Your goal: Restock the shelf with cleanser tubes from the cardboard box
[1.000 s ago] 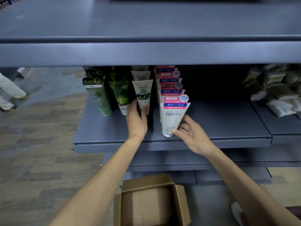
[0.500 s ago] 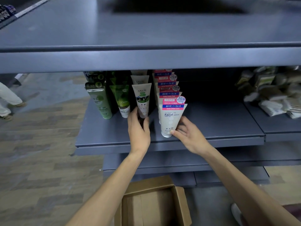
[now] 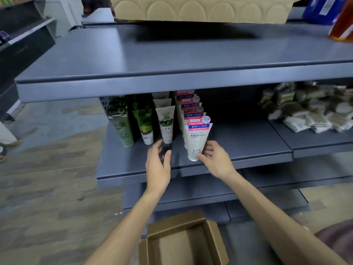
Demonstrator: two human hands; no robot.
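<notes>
Rows of cleanser tubes stand cap-down on the grey middle shelf [image 3: 248,146]. The front white Facial tube [image 3: 197,139], with a pink and blue label, stands at the head of its row. My right hand [image 3: 215,159] pinches its lower end, thumb on the cap and fingers behind. To its left stands a white tube with a green label [image 3: 165,124]. My left hand [image 3: 158,163] hovers just in front of that tube's cap, fingers apart and holding nothing. The open cardboard box [image 3: 216,243] sits on the floor below my arms; no tubes show inside.
Two rows of green tubes [image 3: 122,129] stand left of the white ones. Several small packets [image 3: 309,113] are piled on the shelf at the right. The upper shelf [image 3: 172,54] juts out overhead, carrying a large carton [image 3: 200,8]. A person's leg [image 3: 5,134] shows far left.
My left hand has let go of the white tube with the green label and drawn back a little. My right hand stays on the Facial tube. The view has tilted upward.
</notes>
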